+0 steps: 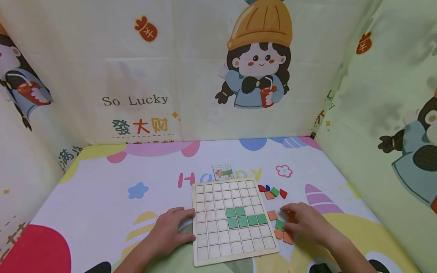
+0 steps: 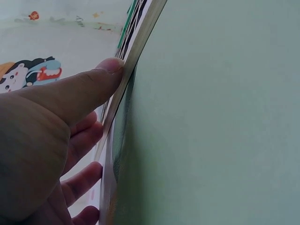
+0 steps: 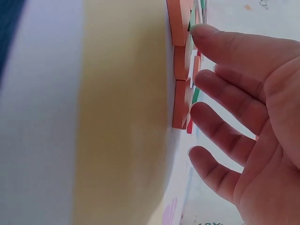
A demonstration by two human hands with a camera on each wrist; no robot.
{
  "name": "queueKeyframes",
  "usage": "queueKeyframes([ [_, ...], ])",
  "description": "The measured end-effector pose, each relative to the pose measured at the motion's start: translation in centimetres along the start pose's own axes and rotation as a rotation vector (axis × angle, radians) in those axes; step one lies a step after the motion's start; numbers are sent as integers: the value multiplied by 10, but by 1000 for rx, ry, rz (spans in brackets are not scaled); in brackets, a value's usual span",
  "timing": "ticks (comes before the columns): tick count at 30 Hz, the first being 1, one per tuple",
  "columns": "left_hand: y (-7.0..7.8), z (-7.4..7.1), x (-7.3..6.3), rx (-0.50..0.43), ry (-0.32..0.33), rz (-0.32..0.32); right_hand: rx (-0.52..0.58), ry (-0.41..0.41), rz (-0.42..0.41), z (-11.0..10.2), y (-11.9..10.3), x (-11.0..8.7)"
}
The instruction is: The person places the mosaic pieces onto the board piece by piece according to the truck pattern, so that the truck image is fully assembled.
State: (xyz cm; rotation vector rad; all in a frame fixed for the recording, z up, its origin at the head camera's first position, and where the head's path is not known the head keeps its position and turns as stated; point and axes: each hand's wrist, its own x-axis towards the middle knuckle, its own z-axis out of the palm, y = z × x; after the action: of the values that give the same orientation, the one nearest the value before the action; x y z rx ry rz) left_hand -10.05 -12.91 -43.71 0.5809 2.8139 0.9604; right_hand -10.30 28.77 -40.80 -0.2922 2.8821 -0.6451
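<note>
Head view: grid board [image 1: 214,250] lies flat on the table [image 1: 102,204], turned slightly. Six green tiles [image 1: 242,221] sit in its cells: two in one row, four in the next row nearer, forming an unbroken group that runs toward the right edge. A small picture card [image 1: 223,172] lies just beyond the far edge. Left hand [image 1: 170,231] at the board's left edge, thumb and fingers apart. Right hand [image 1: 308,223] to the right of the board, over the near loose pieces, fingers loosely bent. Near pieces: an orange square [image 1: 272,215], a green piece [image 1: 280,225], a round orange piece [image 1: 279,234] and others. Farther off, beside the board's far right part — two red pieces, a blue one, a green one and an orange one.

Left wrist view: thumb tip touches the board's edge; the fingers are spread, some against the side.

Right wrist view: fingers spread, slightly bent, with nothing held between them; thumb tip close beside the orange pieces — contact cannot be told.
</note>
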Motion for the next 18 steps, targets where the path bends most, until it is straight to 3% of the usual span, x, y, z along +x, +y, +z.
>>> queueKeyframes([
  [8, -1, 0, 0, -1, -4, 0, 2, 4, -44, 0, 2, -1],
  [18, -2, 1, 0, 6, -3, 9, 11, -3, 9, 0, -1, 1],
])
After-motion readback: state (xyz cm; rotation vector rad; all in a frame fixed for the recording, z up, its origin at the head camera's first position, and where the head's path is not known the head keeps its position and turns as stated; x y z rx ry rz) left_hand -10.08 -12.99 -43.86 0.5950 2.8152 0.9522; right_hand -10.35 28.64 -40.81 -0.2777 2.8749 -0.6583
